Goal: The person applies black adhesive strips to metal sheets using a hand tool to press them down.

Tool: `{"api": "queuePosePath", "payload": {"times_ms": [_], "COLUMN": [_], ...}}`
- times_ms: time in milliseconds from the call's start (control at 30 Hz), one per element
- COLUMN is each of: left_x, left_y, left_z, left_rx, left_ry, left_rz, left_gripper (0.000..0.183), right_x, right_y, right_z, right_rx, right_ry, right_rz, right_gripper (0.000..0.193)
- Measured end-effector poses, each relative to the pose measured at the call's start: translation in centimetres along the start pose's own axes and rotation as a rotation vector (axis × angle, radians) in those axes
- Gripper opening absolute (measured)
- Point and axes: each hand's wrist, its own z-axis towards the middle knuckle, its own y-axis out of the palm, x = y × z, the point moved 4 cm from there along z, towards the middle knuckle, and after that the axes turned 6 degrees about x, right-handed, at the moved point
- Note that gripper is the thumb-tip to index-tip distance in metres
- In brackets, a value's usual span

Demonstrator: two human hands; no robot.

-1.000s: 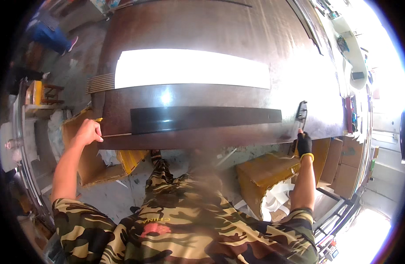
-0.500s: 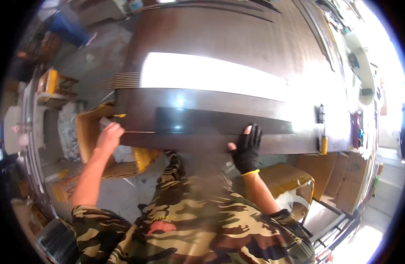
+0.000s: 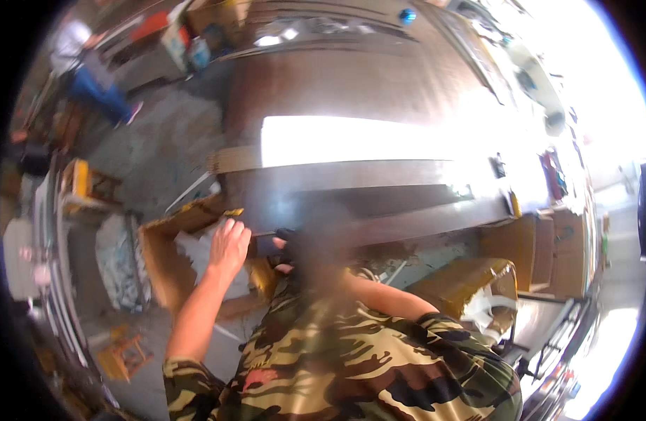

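yellow-handled tool (image 3: 514,203) set down on desk (image 3: 351,81); left hand (image 3: 229,247) fingers clamp thin strip (image 3: 264,234), unreleased, at desk edge; right hand (image 3: 300,252) fingers indiscernible.

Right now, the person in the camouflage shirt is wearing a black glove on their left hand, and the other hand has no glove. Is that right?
Not quite: the black glove is on the right hand, and it's the left hand that's bare. The head view shows it. The camouflage shirt is right.
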Motion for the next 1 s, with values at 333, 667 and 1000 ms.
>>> {"api": "queuePosePath", "payload": {"times_ms": [333, 667, 1000], "left_x": [5.0, -4.5, -17.7], "left_y": [-0.5, -10.5, -0.2], "left_z": [7.0, 22.5, 33.9], "left_rx": [-0.253, 0.067, 0.096], "left_ry": [0.158, 0.182, 0.058], "left_rz": [-0.284, -0.092, 0.162], "left_gripper": [0.012, 0.008, 0.005], "right_x": [21.7, 27.6, 45.8], "right_y": [-20.9, -25.4, -18.4], "right_z": [-13.7, 10.1, 16.3], "right_rx": [-0.085, 0.138, 0.256], "right_ry": [1.092, 0.981, 0.966], "right_rz": [-0.813, -0.403, 0.247], "right_gripper": [0.030, 0.031, 0.023]}}
